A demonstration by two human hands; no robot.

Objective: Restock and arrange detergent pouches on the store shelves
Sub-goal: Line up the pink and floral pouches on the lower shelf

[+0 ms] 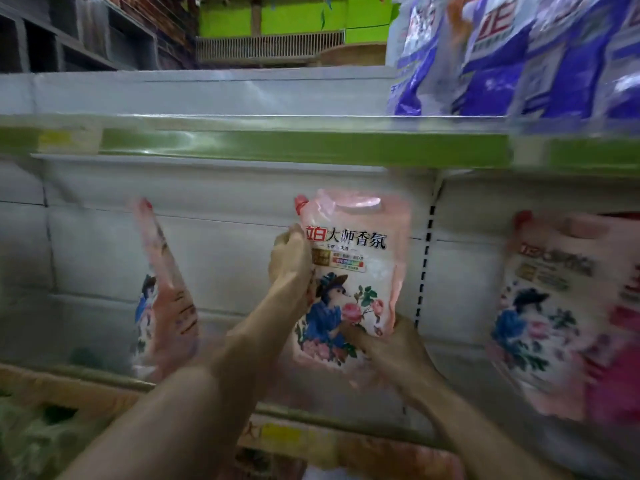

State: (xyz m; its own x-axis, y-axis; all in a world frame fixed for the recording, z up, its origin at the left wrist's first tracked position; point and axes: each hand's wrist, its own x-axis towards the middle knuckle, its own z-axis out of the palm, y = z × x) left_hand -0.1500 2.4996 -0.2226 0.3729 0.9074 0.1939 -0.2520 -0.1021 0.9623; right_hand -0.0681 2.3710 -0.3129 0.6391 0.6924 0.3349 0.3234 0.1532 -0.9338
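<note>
Gripped soft, likely heavy pouch (pixel 349 271) by seams: 10 o'clock edge in curled left hand (pixel 289 261), 5 o'clock corner pinched in right hand (pixel 389 344)

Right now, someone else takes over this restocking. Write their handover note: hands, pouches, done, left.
Hands: left hand grips the held pink pouch at its upper left edge; right hand grips its lower right corner.
A sideways pouch stands to its left, a front-facing pouch to its right; blue pouches sit on the shelf above.
Done: two pouches shelved. Left: set this one down, straighten the sideways one.
</note>
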